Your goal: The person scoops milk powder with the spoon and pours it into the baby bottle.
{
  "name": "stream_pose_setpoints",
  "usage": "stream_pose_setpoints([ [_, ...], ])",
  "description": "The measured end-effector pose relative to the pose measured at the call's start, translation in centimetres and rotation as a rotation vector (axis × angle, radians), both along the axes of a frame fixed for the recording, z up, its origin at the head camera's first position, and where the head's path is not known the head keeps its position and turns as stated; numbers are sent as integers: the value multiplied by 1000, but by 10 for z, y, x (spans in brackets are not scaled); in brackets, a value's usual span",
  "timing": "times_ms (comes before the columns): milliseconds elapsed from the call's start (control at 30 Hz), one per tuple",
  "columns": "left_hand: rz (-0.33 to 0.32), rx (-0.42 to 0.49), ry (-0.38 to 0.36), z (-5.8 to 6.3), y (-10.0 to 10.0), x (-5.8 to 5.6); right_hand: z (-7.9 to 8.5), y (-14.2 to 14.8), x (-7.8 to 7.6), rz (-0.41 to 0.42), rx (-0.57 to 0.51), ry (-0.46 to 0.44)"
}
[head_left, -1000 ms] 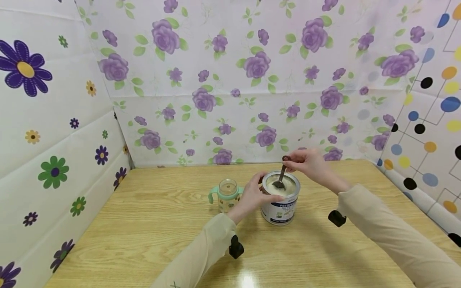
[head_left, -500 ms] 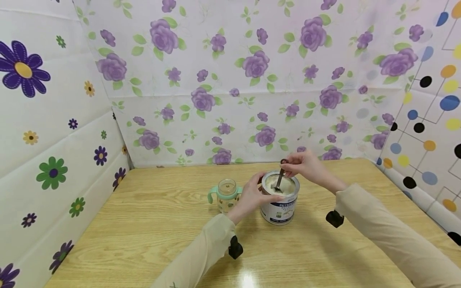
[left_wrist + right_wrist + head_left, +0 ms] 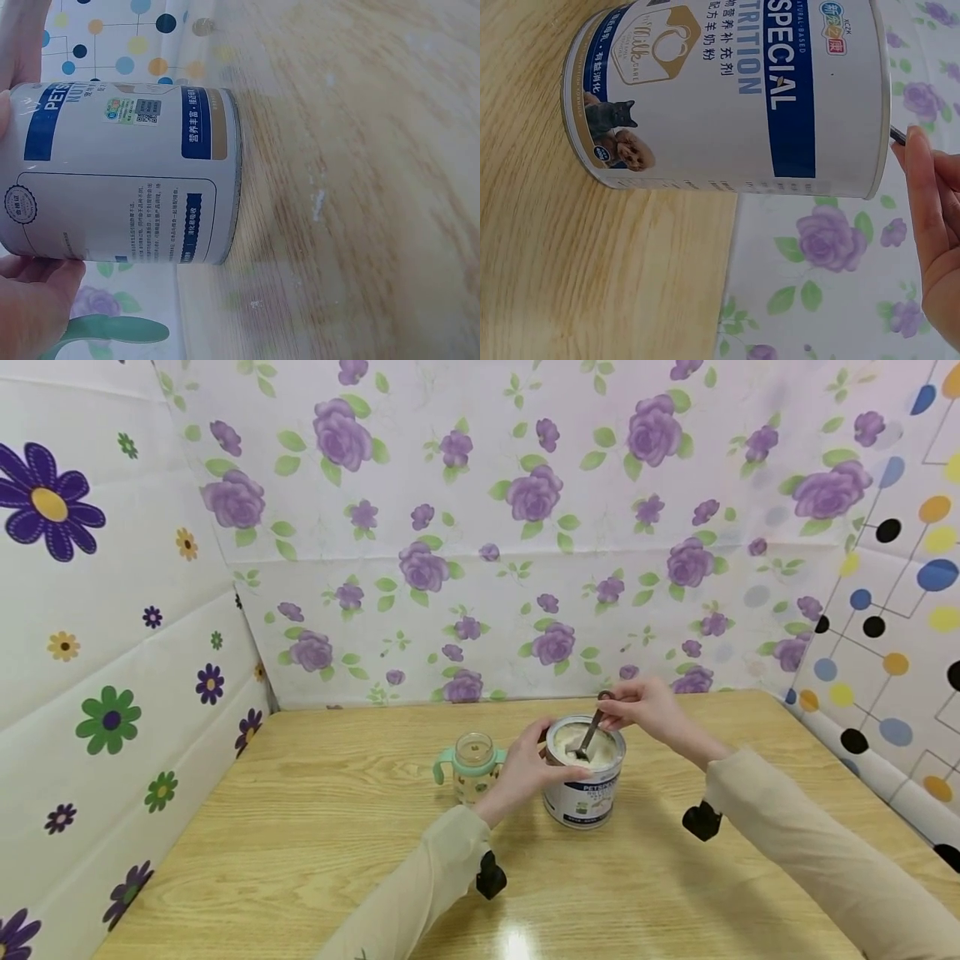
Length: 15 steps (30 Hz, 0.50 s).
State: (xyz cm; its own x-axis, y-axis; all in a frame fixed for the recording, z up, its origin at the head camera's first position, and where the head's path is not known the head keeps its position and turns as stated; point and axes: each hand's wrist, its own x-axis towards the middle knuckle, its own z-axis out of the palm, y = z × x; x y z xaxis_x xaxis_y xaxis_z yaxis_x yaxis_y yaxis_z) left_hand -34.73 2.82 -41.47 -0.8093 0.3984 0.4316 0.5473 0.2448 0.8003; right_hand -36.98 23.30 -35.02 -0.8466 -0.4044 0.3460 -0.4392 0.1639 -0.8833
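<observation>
An open can (image 3: 581,806) of milk powder stands on the table, its white and blue label readable in both wrist views. My left hand (image 3: 522,770) grips the can near its rim from the left, thumb along the front and fingers on the far side. In my right hand (image 3: 645,706) I pinch the top of a dark spoon (image 3: 595,727). The spoon leans to the right, its lower end in the pale powder (image 3: 602,750) inside the can. In the right wrist view the can (image 3: 847,112) hides most of the spoon.
A baby bottle (image 3: 471,781) with green handles and no lid stands just left of the can, partly behind my left wrist. The wooden table (image 3: 337,827) meets a flowered cloth wall (image 3: 420,635) at the back, with patterned cloths on both sides.
The spoon's bowl has sunk lower into the powder, and its handle tilts further right along with my right hand. My left hand and the can have stayed in place.
</observation>
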Motion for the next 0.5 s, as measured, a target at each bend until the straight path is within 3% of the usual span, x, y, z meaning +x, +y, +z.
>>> stream_pose_setpoints([
  [133, 3, -4, 18, 9, -2, 9, -51, 33, -56, 12, -8, -25],
  [167, 6, -5, 16, 11, -3, 12, -47, 31, -49, -22, 18, -40],
  [300, 4, 3, -6, 16, -4, 17, -90, 57, -94, -77, 7, -28],
  [400, 7, 0, -12, 17, -3, 17, -114, 71, -121, -135, -37, -10],
  [500, 7, -1, -17, 17, -3, 16, -116, 75, -126, -139, -94, 15],
])
